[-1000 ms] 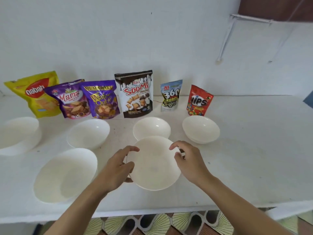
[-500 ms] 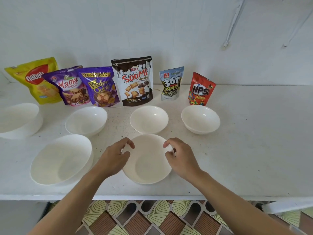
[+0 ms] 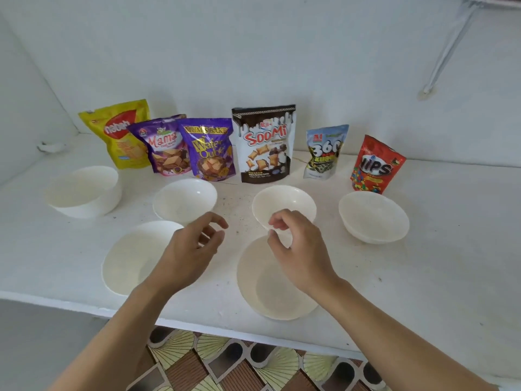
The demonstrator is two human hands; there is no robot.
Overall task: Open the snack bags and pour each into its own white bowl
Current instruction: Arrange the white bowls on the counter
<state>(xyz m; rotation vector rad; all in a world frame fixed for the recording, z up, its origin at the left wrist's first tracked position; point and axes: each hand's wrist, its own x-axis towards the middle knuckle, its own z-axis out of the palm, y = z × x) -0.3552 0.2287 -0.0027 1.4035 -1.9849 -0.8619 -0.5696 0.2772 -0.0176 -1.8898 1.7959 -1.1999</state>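
Hovering apart and empty over the near bowls (image 3: pixel 270 292), left hand (image 3: pixel 191 252) and right hand (image 3: pixel 301 249) hang loosely curled; sealed snack bags (image 3: pixel 263 142) line the wall (image 3: pixel 253 52), likely light, crinkly, slippery, so pinch the top seam.

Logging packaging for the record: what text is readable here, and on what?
"nabati" on the yellow bag, last letters blurred.
"Mama" on the left purple bag.
"MUMS BAKE", "Wafer Qube" on the right purple bag.
"SOOMi" on the brown-and-white bag.
"360" on the small blue bag.
"NIPS" on the red bag, first letter unclear.
Smaller print everywhere is too blurred.
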